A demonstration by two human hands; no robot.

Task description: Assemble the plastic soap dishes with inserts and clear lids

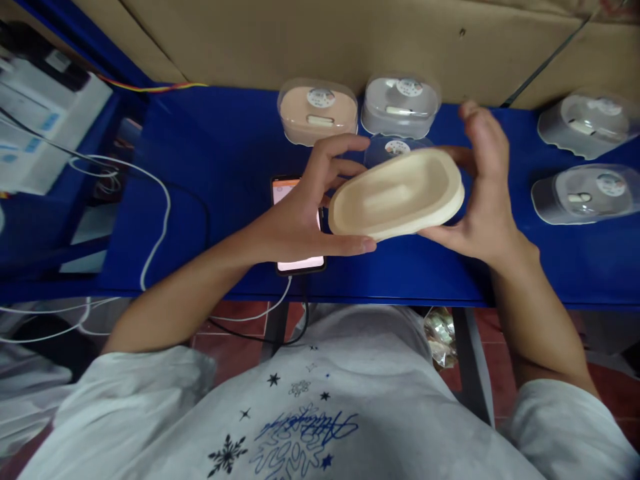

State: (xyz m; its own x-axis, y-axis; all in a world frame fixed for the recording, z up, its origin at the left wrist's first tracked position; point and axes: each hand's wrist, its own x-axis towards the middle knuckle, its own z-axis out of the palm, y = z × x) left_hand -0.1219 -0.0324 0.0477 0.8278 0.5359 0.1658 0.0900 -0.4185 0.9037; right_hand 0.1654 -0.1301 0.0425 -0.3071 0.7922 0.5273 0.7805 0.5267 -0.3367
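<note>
A cream-coloured oval container [400, 193], shallow and hollow on the side facing me, is held tilted above the blue table. My left hand [320, 207] grips its left end, thumb along the near rim and fingers behind. At the right end, my right hand [483, 193] has its thumb under the near edge and one finger raised away from it; the other fingers are partly hidden behind the container. Just behind it lies a clear plastic lid [395, 148] with a round label, partly covered. Under my left hand a lit phone [300, 263] rests on the table.
A peach lidded box [315, 113] and a grey one [400, 110] stand at the back. Two more grey boxes [583, 127] [575, 197] sit at the right. White cable [163, 233] runs along the left, near a white machine [45, 127]. Cardboard [320, 40] lines the back edge.
</note>
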